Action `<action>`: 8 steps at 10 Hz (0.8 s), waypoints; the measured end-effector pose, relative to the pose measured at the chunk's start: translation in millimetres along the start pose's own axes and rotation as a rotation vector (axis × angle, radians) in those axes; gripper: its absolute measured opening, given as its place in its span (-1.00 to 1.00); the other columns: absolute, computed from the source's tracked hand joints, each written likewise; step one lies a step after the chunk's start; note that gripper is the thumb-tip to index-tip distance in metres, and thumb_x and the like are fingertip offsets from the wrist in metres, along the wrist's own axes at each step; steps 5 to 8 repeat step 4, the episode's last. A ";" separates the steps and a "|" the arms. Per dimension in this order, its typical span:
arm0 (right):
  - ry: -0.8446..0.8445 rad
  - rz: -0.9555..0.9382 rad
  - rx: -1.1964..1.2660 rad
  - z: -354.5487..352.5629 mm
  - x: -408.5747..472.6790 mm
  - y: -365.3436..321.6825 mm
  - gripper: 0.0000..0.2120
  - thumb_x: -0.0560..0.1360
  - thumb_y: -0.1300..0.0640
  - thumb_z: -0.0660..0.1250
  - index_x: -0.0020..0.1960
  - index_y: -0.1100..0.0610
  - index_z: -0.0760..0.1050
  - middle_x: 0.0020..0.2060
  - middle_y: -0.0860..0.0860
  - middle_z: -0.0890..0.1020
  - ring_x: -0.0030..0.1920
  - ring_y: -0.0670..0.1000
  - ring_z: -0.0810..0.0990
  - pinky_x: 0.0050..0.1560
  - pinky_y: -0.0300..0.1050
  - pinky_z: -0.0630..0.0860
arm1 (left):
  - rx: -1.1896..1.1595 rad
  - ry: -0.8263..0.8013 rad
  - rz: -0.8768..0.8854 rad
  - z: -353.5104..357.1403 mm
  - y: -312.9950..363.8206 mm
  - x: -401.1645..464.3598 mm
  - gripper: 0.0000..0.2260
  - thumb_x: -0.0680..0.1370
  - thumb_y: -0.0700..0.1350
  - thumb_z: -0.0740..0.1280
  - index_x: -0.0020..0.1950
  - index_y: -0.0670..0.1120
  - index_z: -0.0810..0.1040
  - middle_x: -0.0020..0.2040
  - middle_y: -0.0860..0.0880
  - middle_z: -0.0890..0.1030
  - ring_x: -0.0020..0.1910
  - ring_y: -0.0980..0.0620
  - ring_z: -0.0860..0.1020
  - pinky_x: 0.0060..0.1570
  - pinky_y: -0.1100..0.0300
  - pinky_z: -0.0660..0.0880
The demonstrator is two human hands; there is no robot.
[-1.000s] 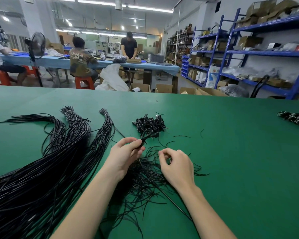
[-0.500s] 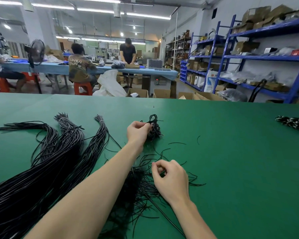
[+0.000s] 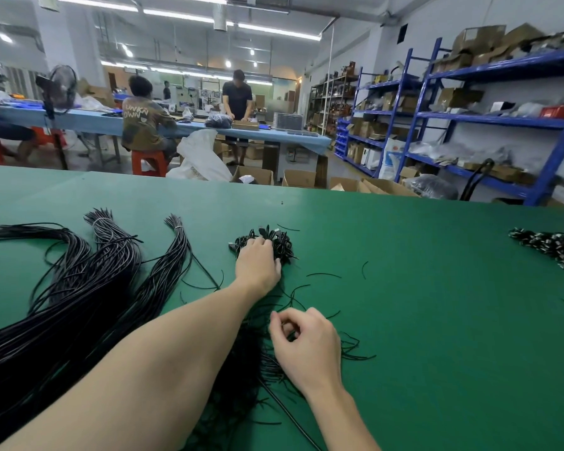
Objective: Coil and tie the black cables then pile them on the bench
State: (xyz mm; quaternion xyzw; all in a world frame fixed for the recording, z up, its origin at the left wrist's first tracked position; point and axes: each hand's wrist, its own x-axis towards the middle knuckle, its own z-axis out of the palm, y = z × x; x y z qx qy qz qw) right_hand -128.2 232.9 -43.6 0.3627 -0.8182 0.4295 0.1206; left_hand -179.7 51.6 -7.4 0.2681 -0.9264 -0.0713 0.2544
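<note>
The left hand [image 3: 258,266] is stretched out over the small pile [image 3: 267,244] of tied cables, which sits near the middle of the green desk [image 3: 420,320]. Its fingers lie on top of the pile, but I cannot tell if they are curled round a coil or just pressing it down, because the hand hides its own grip. The right hand [image 3: 306,346] is close to the body, at about 5 o'clock from the pile. Its fingers are curled in, with thumb and first finger pinched together above the heap of short ties [image 3: 251,369]. It looks like it is picking up a tie, but the tie is too thin to see.

The long loose cables [image 3: 79,297] wait at 9 o'clock from the pile, spread in thick bunches. Another striped bunch [image 3: 547,249] lies far off at 3 o'clock.

What could go wrong, I think:
- The pile is small and bumpy, so a push from the left hand could make coils roll off and scatter
- A coil that is tied loosely could spring open when it is dropped
- The left arm lies right beside the ties and could drag them into a worse tangle
- The right hand could pull up several ties stuck together
</note>
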 end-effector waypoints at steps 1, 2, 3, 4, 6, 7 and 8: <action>0.003 0.006 -0.002 -0.1 0.2 1.2 -0.67 0.56 -0.12 0.34 -0.32 0.00 0.53 -0.47 -0.11 0.50 -0.25 -0.11 0.47 -0.30 -0.14 0.47 | 0.051 0.010 -0.001 -4.5 -1.6 -2.3 -0.66 0.62 0.03 0.25 0.31 -0.14 0.47 0.31 -0.11 0.50 0.35 -0.11 0.40 0.34 0.03 0.34; 0.010 -0.001 -0.006 0.5 1.2 4.8 -0.68 0.56 -0.11 0.35 -0.33 -0.01 0.53 -0.48 -0.12 0.50 -0.26 -0.11 0.47 -0.31 -0.15 0.47 | 0.030 0.009 0.001 -11.3 -2.6 -5.3 -0.63 0.62 0.04 0.25 0.36 -0.12 0.44 0.34 -0.09 0.49 0.36 -0.11 0.39 0.37 -0.01 0.34; 0.026 -0.024 -0.018 3.2 0.5 4.5 -0.67 0.55 -0.10 0.36 -0.35 -0.01 0.51 -0.49 -0.12 0.49 -0.26 -0.12 0.47 -0.34 -0.20 0.42 | -0.078 0.024 0.023 -24.3 -3.3 -12.0 -0.67 0.60 0.01 0.27 0.33 -0.10 0.46 0.30 -0.07 0.51 0.31 -0.09 0.42 0.31 -0.01 0.39; 0.047 -0.004 -0.001 2.6 1.4 8.0 -0.67 0.55 -0.08 0.37 -0.37 -0.03 0.50 -0.50 -0.12 0.47 -0.28 -0.12 0.48 -0.36 -0.23 0.38 | -0.246 0.084 0.073 -34.0 -1.5 -28.0 -0.76 0.58 -0.01 0.30 0.20 -0.08 0.49 0.15 -0.03 0.55 0.16 -0.05 0.48 0.09 0.08 0.47; 0.047 -0.004 -0.001 2.6 1.4 8.0 -0.67 0.55 -0.08 0.37 -0.37 -0.03 0.50 -0.50 -0.12 0.47 -0.28 -0.12 0.48 -0.36 -0.23 0.38 | -0.246 0.084 0.073 -34.0 -1.5 -28.0 -0.76 0.58 -0.01 0.30 0.20 -0.08 0.49 0.15 -0.03 0.55 0.16 -0.05 0.48 0.09 0.08 0.47; 0.047 -0.004 -0.001 2.6 1.4 8.0 -0.67 0.55 -0.08 0.37 -0.37 -0.03 0.50 -0.50 -0.12 0.47 -0.28 -0.12 0.48 -0.36 -0.23 0.38 | -0.246 0.084 0.073 -34.0 -1.5 -28.0 -0.76 0.58 -0.01 0.30 0.20 -0.08 0.49 0.15 -0.03 0.55 0.16 -0.05 0.48 0.09 0.08 0.47; 0.047 -0.004 -0.001 2.6 1.4 8.0 -0.67 0.55 -0.08 0.37 -0.37 -0.03 0.50 -0.50 -0.12 0.47 -0.28 -0.12 0.48 -0.36 -0.23 0.38 | -0.246 0.084 0.073 -34.0 -1.5 -28.0 -0.76 0.58 -0.01 0.30 0.20 -0.08 0.49 0.15 -0.03 0.55 0.16 -0.05 0.48 0.09 0.08 0.47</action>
